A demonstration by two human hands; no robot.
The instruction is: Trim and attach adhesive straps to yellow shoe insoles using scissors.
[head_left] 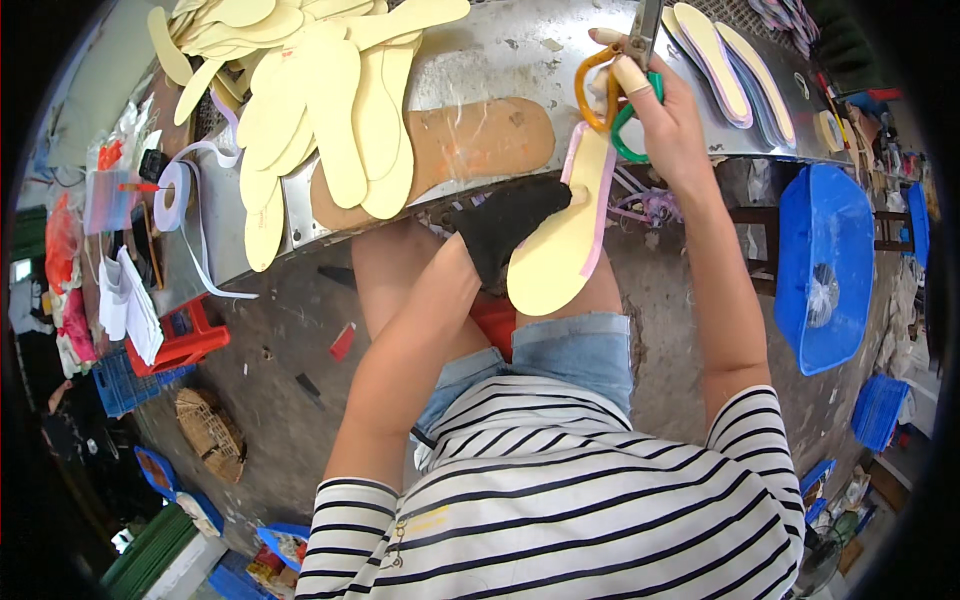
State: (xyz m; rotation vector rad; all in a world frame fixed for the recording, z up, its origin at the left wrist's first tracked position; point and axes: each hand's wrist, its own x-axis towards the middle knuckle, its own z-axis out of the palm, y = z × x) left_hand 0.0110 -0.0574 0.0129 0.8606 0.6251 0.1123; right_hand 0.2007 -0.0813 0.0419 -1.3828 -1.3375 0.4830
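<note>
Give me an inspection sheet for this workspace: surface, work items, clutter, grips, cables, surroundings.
Surface: scuffed metal table, a smeared brown panel lying on it.
Work items: yellow insole with a pink strip along part of its rim; scissors with orange and green handles.
Clutter: heap of pale yellow insoles, overlapping; lilac tape roll with a loose strip trailing.
Grips: left grip, black-gloved with fingertips bare, holds the insole; right grip holds the scissors.
Cables: nothing seen for certain.
Surroundings: blue tub at right; woven basket on the floor at left.
</note>
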